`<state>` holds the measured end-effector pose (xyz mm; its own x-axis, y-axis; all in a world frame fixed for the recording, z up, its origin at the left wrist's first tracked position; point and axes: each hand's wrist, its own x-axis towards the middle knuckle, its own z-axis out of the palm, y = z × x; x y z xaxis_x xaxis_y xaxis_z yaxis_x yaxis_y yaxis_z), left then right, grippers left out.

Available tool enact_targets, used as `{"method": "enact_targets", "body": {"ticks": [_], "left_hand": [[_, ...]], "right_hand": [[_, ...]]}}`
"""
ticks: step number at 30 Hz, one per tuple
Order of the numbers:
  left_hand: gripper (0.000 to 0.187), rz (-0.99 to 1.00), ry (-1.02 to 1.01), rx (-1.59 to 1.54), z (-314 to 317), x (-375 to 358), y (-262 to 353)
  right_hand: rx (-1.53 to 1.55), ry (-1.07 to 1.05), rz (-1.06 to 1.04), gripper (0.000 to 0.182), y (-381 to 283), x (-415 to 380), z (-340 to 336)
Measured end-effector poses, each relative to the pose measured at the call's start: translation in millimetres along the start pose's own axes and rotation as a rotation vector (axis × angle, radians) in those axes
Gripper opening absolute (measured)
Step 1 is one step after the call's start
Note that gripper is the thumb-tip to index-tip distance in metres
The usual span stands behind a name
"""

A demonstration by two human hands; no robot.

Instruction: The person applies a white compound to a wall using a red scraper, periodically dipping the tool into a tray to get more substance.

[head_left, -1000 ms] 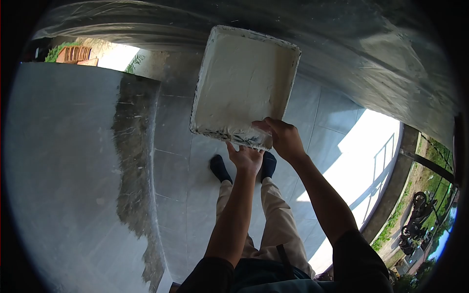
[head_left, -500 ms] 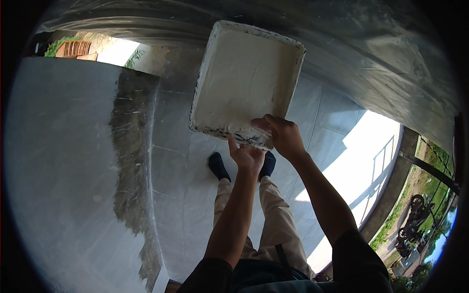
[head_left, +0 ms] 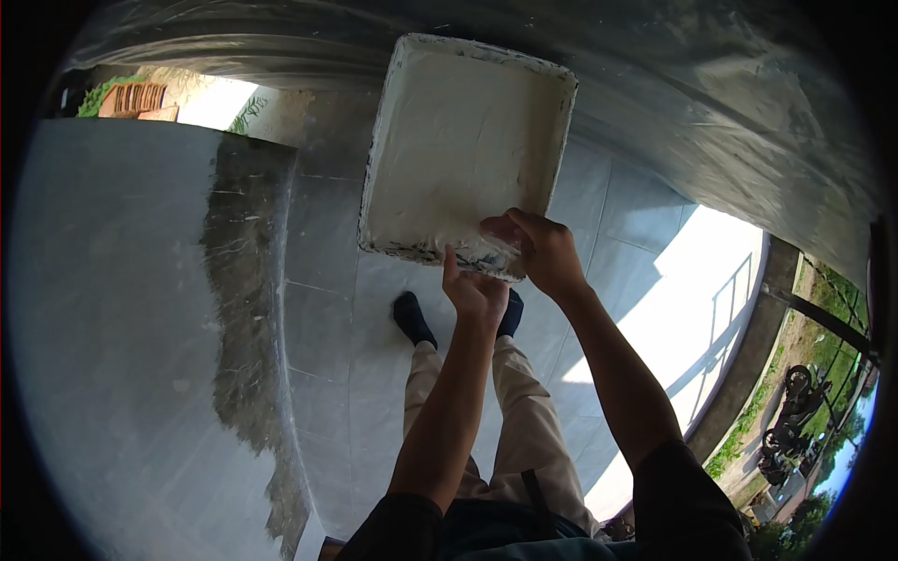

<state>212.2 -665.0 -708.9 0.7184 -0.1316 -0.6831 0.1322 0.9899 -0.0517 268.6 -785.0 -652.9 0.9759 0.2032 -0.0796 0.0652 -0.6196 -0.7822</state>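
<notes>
A shallow rectangular tray point(head_left: 465, 140) holds a layer of white, creamy paint or filler, and its rim is smeared with white and dark marks. My left hand point(head_left: 475, 295) grips the tray's near edge from below, thumb over the rim. My right hand point(head_left: 550, 252) is closed in a pinch at the near right corner, holding a flat reddish piece point(head_left: 500, 231) like a small scraper against the white material. The fingers partly hide that piece. Ridges show in the white material near the thumb.
Grey tiled floor point(head_left: 318, 327) lies under my socked feet point(head_left: 412, 318). To the left is a grey wall surface point(head_left: 112, 309) with a dark rough strip point(head_left: 245, 309). Plastic sheeting point(head_left: 711, 122) hangs ahead. A motorcycle point(head_left: 793, 411) stands outside at the right.
The tray has shifted slightly left and up in view, along with small camera motion. My right hand and the reddish piece stay at the tray's near right corner.
</notes>
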Motion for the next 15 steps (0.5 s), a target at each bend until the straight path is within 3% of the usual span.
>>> {"method": "enact_targets", "body": {"ticks": [15], "left_hand": [[0.068, 0.009, 0.071, 0.049, -10.0, 2.2, 1.5]], "right_hand": [[0.111, 0.047, 0.008, 0.033, 14.1, -0.1, 5.4]]}}
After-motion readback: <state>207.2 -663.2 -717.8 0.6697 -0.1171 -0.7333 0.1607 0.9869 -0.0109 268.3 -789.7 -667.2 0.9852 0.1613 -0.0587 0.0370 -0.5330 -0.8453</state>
